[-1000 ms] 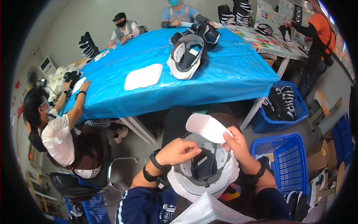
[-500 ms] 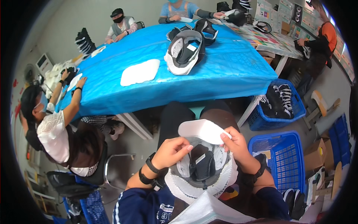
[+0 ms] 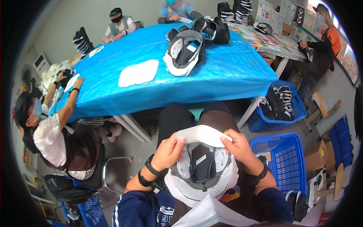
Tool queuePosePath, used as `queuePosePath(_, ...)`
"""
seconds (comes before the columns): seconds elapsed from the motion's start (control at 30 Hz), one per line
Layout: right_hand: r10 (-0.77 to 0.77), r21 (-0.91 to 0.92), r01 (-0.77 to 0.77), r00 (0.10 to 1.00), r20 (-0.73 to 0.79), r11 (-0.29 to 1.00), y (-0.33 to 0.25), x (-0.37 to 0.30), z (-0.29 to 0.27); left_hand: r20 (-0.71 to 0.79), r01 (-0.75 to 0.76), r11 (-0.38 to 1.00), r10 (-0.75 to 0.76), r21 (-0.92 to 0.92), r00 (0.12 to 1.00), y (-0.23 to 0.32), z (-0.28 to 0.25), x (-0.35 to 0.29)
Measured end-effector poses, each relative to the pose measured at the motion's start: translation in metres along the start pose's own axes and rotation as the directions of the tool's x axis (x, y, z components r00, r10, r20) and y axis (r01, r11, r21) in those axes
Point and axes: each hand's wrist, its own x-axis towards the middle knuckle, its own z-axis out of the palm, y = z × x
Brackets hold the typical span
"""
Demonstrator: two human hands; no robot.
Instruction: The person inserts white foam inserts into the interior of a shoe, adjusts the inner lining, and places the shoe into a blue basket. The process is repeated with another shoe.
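Plainly, the largest thing is the blue-covered table (image 3: 98, 75), which stands beyond the shoe upper (image 3: 202, 172) on the person's lap. To the right of that upper is a blue basket (image 3: 278, 136), its rim firm and its sides latticed.

The upper itself sits with its mouth upward, a pale, stitched edge running round it and a dark tongue (image 3: 207, 166) inside. It looks light and padded, likely to give or fold if squeezed; its thick edge seems a surer hold than the loose lining.

At the far end of the upper, nearer the table, a white curved piece (image 3: 200, 133) is held up in an arch. Whether it touches the upper's edge cannot be told. It seems thin, light and springy, bending without creasing; its smooth face might slide under a slack thumb, and a hard pinch could dent it. The two ends look the best places to grip.

The left hand (image 3: 170, 151) pinches the end at the upper's left, thumb against fingers; the right hand (image 3: 239, 145) pinches the other end, at the upper's right. Smallest is a pale label (image 3: 200, 160) on the upper's tongue.
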Motion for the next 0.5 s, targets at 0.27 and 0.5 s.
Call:
queuePosePath(0.27, -0.019, 0.0, 0.019, 1.0, -0.008, 1.0, -0.002, 0.0, 0.002, -0.004, 0.003, 1.0, -0.003, 0.008, 1.0, 0.003, 0.001, -0.001)
queuePosePath(0.5, 0.007, -0.003, -0.007, 1.0, -0.019, 1.0, 0.0, 0.002, 0.003, -0.02, -0.022, 0.999, 0.021, -0.033, 1.0, -0.009, 0.001, -0.002)
